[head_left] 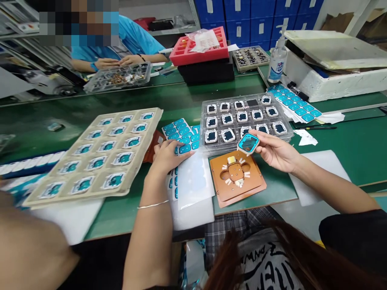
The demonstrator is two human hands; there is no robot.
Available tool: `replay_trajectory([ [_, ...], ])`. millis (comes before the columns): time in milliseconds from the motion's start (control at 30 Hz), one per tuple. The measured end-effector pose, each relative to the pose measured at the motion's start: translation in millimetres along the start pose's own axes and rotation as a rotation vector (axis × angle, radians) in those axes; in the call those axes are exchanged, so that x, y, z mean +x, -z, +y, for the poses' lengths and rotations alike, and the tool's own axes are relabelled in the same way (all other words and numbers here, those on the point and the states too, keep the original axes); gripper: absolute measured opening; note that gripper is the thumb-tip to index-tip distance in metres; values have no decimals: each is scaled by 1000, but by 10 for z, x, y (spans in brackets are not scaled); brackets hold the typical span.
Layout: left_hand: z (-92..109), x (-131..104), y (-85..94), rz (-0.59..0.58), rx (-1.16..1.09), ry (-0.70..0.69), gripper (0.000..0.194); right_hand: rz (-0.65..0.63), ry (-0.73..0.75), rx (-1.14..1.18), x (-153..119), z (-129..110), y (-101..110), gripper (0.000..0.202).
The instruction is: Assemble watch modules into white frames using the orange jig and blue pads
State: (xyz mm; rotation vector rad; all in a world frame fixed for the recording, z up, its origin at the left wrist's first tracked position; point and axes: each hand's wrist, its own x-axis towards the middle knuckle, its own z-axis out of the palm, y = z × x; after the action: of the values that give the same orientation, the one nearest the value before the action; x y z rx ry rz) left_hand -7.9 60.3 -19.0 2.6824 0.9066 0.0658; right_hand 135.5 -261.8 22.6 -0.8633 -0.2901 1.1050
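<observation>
In the head view, my right hand point(276, 152) pinches a watch case point(248, 143) with a blue film on its face, tilted in the air. Below it lies an orange-brown fixture plate point(237, 172) with a shaped recess and small white tabs. My left hand point(169, 156) rests on a sheet of blue rounded stickers point(190, 141), thumb and forefinger apart. Beside that hand, a whitish backing sheet point(196, 177) covers part of more stickers. A clear tray point(202, 150) behind the fixture holds several white-edged watch cases with dark middles.
At left, a beige tray point(133, 183) carries several parts with blue-green centres. More sticker sheets point(298, 105) lie at right near a pump bottle point(276, 64) and a foam box point(338, 82). A red tray point(199, 50) stands at the back. Across sits a co-worker in blue point(137, 38).
</observation>
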Motion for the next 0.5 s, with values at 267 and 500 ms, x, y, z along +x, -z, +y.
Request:
replay_trajectory([
  [267, 47, -46, 86, -78, -10, 68, 60, -39, 197, -266, 19, -109, 107, 17],
  [500, 158, -110, 114, -54, -40, 65, 58, 263, 498, -537, 280, -550, 294, 28],
])
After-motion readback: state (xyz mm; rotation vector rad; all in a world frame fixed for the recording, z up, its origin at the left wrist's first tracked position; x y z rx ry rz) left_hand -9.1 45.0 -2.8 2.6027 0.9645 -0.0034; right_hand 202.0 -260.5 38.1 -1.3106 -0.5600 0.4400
